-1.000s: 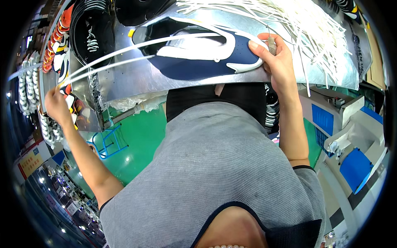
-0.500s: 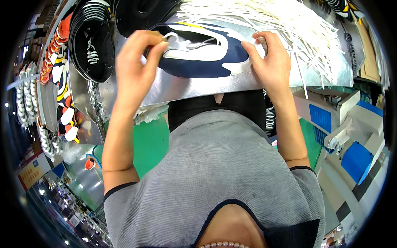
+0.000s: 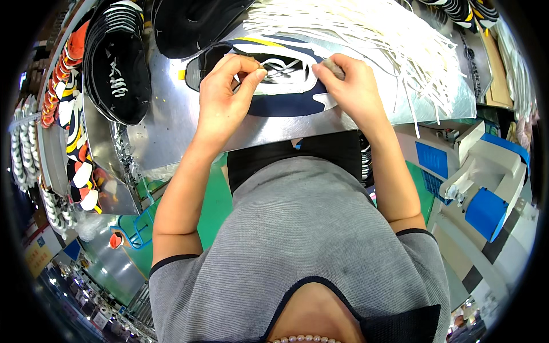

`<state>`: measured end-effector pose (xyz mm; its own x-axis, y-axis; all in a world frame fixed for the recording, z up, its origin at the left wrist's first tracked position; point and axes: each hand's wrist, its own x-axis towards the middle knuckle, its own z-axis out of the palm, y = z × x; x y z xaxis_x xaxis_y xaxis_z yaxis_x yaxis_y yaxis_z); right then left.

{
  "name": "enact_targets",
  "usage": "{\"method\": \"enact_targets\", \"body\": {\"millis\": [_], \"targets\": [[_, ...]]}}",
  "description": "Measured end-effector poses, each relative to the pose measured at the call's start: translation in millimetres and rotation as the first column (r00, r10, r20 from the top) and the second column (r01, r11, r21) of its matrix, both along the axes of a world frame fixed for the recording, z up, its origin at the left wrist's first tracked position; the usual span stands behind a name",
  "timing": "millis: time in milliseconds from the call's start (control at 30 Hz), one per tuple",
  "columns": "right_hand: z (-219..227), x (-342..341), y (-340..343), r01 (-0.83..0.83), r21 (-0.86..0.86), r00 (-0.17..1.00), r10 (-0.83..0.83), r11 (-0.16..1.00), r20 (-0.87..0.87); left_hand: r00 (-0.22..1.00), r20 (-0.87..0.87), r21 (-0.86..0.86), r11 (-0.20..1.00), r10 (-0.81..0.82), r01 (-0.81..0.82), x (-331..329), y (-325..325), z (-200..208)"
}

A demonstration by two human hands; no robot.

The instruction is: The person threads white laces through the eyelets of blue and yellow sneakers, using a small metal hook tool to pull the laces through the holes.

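Note:
A navy and white shoe upper (image 3: 280, 106) with yellow trim lies sideways on the metal tabletop, its opening facing up. Inside the opening, a white shoelace (image 3: 283, 70) curls in loops. My left hand (image 3: 226, 94) is over the heel side, thumb and forefinger pinched on the lace at the opening's edge. At the toe end my right hand (image 3: 353, 88) has its thumb and forefinger closed by the white edge; what they hold is hidden. Greyish wraps cover some fingertips on both hands.
A heap of loose white laces (image 3: 372, 40) spreads behind and right of the upper. Nested black uppers (image 3: 117, 68) stand at the left, and another black upper (image 3: 194, 26) lies at the back. The metal tabletop (image 3: 171, 123) has its near edge just before my body.
My left hand has moved right, toward the middle of the upper's opening. My right hand has come left and slightly nearer, onto the toe end. More lace loops show inside the opening.

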<state>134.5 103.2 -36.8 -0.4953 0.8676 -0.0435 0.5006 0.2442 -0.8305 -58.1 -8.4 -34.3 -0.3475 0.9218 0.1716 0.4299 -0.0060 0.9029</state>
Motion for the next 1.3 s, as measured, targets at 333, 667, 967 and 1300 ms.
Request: {"method": "enact_targets", "body": {"millis": [333,667,967,1300], "targets": [[-8.0,-6.9,-3.0,-0.099,0.281,0.990,0.065,0.955,0.127,0.997,-0.068,-0.027,0.999,-0.019,0.017,5.3,-2.7,4.1],[-33.4,-30.0,30.2,0.099,0.182,0.971,-0.055,0.978,-0.234,0.436,0.831,0.264,0.935,-0.345,0.237,-41.1,-21.7,26.7],[-41.9,-26.3,25.6,0.154,0.219,0.981,-0.122,0.964,-0.150,0.011,0.970,0.169,0.638,-0.244,-0.752,-321.8,-230.5,115.7],[-32.7,2.8,52.5,-0.106,-0.284,0.788,-0.094,0.953,-0.609,0.926,0.033,0.025,0.927,-0.376,0.375,-11.4,-26.3,112.0]]}}
